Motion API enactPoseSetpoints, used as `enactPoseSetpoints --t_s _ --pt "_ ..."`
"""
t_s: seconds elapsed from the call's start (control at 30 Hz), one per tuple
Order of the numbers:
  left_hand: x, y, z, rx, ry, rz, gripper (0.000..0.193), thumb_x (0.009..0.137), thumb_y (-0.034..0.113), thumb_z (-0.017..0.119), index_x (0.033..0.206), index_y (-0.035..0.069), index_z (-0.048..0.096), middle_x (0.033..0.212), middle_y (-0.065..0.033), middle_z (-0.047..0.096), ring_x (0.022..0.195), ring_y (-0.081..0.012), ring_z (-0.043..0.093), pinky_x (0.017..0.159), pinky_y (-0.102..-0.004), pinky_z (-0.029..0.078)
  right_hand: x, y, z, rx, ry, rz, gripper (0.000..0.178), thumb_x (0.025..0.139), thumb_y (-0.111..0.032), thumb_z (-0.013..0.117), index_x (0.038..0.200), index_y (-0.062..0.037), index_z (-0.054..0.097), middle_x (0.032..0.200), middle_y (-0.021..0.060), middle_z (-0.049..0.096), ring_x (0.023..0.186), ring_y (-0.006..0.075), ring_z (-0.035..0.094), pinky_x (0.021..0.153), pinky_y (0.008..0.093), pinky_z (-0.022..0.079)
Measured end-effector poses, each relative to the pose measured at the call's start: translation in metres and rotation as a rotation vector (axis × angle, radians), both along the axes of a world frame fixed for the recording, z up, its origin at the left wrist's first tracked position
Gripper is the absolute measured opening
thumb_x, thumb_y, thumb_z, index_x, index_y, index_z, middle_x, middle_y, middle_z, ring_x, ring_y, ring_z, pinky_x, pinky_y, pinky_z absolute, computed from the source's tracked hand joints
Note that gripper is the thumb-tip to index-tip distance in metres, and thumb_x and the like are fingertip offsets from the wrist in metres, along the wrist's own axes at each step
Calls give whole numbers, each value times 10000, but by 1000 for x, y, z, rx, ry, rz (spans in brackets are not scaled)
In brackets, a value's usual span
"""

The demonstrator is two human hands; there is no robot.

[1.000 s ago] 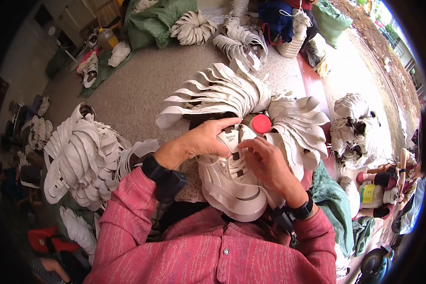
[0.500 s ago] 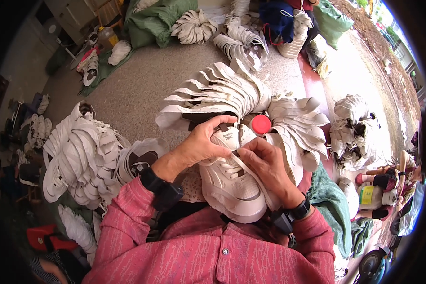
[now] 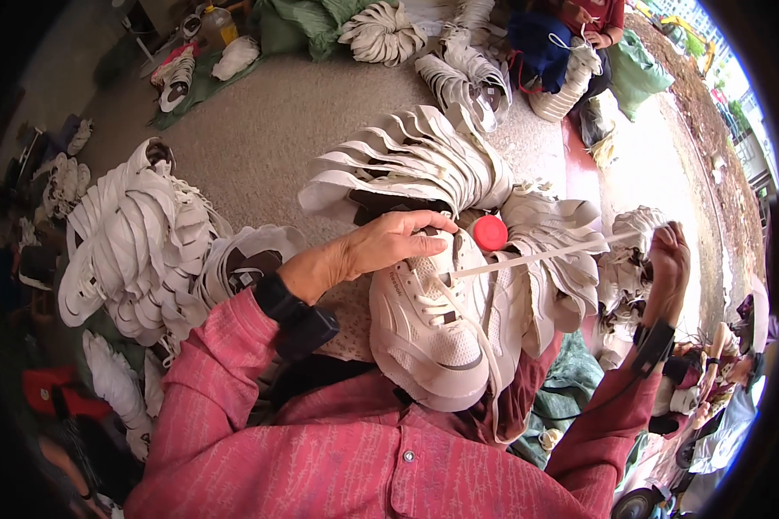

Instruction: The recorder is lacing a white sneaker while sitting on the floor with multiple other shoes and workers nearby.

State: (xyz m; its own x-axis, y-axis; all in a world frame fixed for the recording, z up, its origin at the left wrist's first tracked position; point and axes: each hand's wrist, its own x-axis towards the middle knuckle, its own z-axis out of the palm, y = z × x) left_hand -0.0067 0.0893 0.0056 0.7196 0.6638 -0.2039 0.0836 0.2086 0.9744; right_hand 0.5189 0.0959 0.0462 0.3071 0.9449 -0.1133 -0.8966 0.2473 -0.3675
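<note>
A white shoe upper (image 3: 433, 337) rests on my lap, toe toward me. My left hand (image 3: 381, 246) presses on its top near the eyelets. My right hand (image 3: 669, 259) is raised far to the right, shut on the end of a white lace (image 3: 537, 257) that runs taut from the shoe's eyelets to that hand. Both forearms wear pink sleeves with black wristbands.
A fan of white shoe uppers (image 3: 415, 164) lies just beyond the shoe, with a round red cap (image 3: 490, 232) beside it. Another heap of uppers (image 3: 130, 242) sits at the left. More piles (image 3: 459, 60) and a seated person (image 3: 571, 43) are at the far side of the grey floor.
My right hand has swung out from the shoe to the right, drawing the lace tight. The left hand stays on the shoe's top.
</note>
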Motion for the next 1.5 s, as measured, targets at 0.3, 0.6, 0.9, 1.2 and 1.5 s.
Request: enactPoseSetpoints --t_s 0.3,0.6,0.9,1.2,1.5 --pt "4 1 5 85 18 -71 600 842 150 667 1390 22 462 1313 -65 525 1190 -135 477 1035 -272 366 119 -40 -71 -63 -138 -184 215 1012 -103 429 816 -29 477 669 19 435 555 123 416 542 271 410" --pt "2 -24 9 439 165 230 658 793 182 686 1395 60 449 1327 -105 484 1203 -204 467 1056 -341 342 -162 -39 -17 -291 -1069 116 259 968 -162 584 1156 16 585 1003 107 691 682 89 614 602 220 517" --pt "15 -36 40 1115 259 -170 196 780 161 701 965 112 658 1107 -44 602 1058 -235 522 968 -366 312 -266 -49 -29 -110 -1409 758 165 946 -145 574 1017 -13 643 812 38 655 583 89 595 516 229 454" --pt "-24 -42 34 611 -21 -85 116 857 155 705 796 124 612 875 29 672 1000 -170 628 985 -345 319 -260 -42 -17 -44 -1528 1065 215 952 -225 571 986 -20 630 760 -31 560 673 61 487 588 242 418" --pt "-36 -25 63 356 67 171 227 893 255 645 859 36 695 896 -88 706 830 -198 656 752 -342 483 -263 -33 -14 -70 -1487 1137 211 921 -243 601 931 -37 646 725 -48 517 647 61 461 567 237 387"
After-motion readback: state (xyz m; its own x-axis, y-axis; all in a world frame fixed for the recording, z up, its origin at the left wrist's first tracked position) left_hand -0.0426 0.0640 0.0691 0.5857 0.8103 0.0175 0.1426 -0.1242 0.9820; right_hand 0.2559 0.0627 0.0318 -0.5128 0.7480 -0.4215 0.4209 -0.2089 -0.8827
